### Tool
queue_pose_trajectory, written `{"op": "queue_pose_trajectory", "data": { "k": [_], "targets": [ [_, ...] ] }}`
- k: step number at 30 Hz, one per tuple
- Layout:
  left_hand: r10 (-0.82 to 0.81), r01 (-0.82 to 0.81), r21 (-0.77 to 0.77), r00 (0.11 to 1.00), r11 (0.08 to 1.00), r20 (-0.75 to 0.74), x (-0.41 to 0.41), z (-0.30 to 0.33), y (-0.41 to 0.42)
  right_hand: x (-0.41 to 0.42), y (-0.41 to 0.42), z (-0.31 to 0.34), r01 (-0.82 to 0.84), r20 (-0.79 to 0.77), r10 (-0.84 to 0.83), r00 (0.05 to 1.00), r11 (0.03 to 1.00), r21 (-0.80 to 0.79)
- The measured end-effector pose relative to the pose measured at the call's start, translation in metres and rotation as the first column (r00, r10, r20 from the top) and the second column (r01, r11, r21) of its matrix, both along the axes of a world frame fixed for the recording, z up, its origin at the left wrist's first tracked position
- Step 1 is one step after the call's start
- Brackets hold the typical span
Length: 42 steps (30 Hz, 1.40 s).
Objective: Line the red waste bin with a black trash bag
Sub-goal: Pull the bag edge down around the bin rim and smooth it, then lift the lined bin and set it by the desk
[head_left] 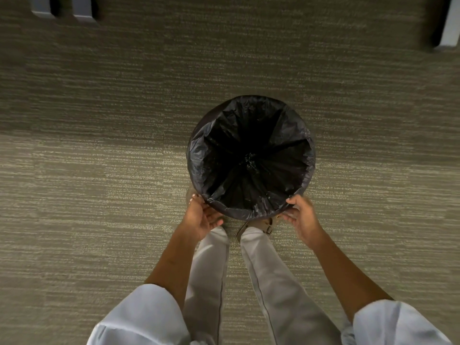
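Note:
A round waste bin stands on the carpet in front of my feet, seen from straight above. A black trash bag (251, 155) fills its inside and is folded over the whole rim, so none of the bin's red wall shows. The bag's gathered bottom sits at the centre. My left hand (202, 216) is at the near-left of the rim, fingers curled against the folded bag edge. At the near-right of the rim, my right hand (300, 216) has its fingertips on the bag edge.
Striped grey-green carpet (112, 145) surrounds the bin. My legs in light trousers and a sandalled foot (256, 226) are just behind the bin. Pale furniture legs stand at the far left (84, 8) and far right (449, 23).

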State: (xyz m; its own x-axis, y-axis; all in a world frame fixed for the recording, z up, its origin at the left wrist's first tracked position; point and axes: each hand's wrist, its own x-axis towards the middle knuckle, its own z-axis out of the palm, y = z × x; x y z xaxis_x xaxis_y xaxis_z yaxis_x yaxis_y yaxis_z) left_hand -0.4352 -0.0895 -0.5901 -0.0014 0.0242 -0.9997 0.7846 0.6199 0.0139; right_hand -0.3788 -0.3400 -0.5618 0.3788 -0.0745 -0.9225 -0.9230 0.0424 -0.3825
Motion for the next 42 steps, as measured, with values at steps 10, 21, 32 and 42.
{"op": "queue_pose_trajectory", "data": {
  "k": [10,21,32,42],
  "targets": [
    [-0.275,0.078,0.652,0.939,0.754,0.205,0.055,0.018,0.045,-0.001,0.085,0.023,-0.474,0.298,0.835,0.462,0.517,-0.713],
    [-0.233,0.124,0.33,0.921,0.936,0.314,0.091,0.031,0.061,0.042,0.049,0.048,-0.506,0.261,0.819,0.511,0.532,-0.679],
    [-0.408,0.278,0.393,0.862,0.877,0.301,0.095,0.028,0.064,0.047,-0.055,0.017,0.084,-0.049,-0.089,0.995,0.99,-0.112],
    [-0.442,0.339,0.383,0.869,0.859,0.223,0.103,0.022,0.07,0.057,-0.033,-0.012,0.06,0.119,-0.054,0.991,0.997,-0.044]
  ]
}}
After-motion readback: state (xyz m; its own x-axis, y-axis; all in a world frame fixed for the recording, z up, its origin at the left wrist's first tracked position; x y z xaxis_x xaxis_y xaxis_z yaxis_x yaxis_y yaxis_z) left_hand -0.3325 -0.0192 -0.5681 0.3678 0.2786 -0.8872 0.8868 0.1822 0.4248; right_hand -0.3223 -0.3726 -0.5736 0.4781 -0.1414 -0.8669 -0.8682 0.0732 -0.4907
